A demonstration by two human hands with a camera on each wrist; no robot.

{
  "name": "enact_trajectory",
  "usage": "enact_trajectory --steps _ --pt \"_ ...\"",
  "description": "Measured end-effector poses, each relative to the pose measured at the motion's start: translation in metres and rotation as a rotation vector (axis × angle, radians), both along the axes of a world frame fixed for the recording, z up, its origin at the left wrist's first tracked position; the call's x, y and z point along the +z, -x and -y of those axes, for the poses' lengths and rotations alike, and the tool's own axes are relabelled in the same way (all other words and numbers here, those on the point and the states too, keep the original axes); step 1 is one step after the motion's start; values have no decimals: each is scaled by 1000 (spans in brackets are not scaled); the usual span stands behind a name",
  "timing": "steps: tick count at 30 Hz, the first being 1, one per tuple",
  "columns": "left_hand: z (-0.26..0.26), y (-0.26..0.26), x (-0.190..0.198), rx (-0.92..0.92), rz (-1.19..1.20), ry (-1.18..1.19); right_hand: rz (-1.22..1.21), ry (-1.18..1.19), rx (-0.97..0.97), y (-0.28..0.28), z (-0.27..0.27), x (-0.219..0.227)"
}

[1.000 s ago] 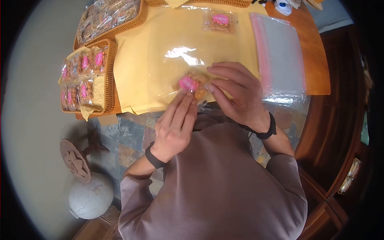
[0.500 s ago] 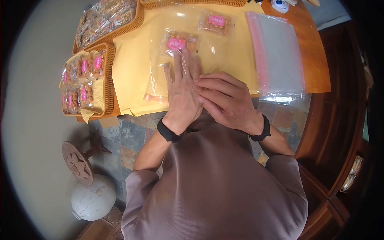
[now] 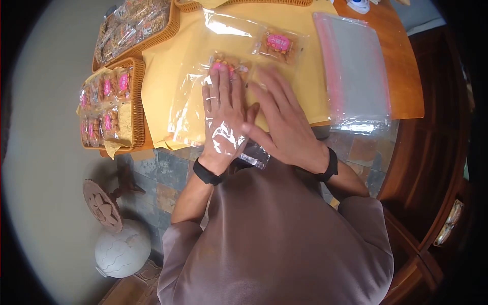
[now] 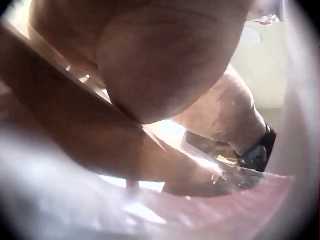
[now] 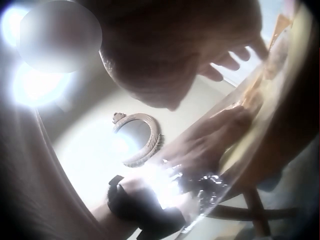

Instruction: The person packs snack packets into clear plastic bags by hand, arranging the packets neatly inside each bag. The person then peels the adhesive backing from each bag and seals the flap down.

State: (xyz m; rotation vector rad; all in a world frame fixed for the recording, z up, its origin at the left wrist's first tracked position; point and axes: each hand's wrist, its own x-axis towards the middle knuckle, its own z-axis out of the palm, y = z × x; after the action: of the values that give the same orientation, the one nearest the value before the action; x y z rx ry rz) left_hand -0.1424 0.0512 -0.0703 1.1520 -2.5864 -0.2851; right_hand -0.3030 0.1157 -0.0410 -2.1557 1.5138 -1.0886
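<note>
A large clear plastic bag lies over the yellow paper, bright with glare. My left hand is under its film, fingers straight, the fingertips on a small clear snack packet with a pink label that they partly cover. The right hand is beside it, fingers straight and spread, over the bag's right part. A second pink-labelled snack packet sits further back, beyond the right fingertips. Film also crosses the left hand in the right wrist view.
On the right lies a stack of clear bags with pink edges. A wicker basket of labelled packets stands at the left, another basket behind it. Yellow paper covers much of the wooden table.
The packet under the left hand went from close to my body to further back on the paper. The right hand's fingers, bent together at the bag earlier, are now straightened and spread.
</note>
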Motion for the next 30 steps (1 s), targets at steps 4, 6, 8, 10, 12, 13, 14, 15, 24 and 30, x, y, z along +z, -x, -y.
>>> enact_trajectory --steps 4,6,8,10,12,13,14,15,24,30 --pt "16 3 5 84 20 29 -153 -162 -274 -2 3 -27" --pt "21 2 -3 106 30 88 -191 -168 -276 -2 1 -32" --pt "21 4 -6 164 -54 108 -231 -172 -291 -1 0 -32" --pt "12 2 -11 154 -150 78 -231 -179 -273 1 0 -31" --pt "11 1 -11 146 -239 46 -225 -187 -274 2 0 -31" --pt "12 1 -9 161 -215 -2 -221 -194 -268 1 -1 -31" --pt "12 0 -7 180 -192 -50 -218 -198 -264 1 -1 -31" --pt "13 1 -6 184 -189 -51 -221 -199 -266 1 -1 -30" --pt "23 4 -11 60 -97 41 -229 -197 -259 4 0 -29" --pt "37 5 2 -3 16 25 -244 -202 -261 3 1 -29"
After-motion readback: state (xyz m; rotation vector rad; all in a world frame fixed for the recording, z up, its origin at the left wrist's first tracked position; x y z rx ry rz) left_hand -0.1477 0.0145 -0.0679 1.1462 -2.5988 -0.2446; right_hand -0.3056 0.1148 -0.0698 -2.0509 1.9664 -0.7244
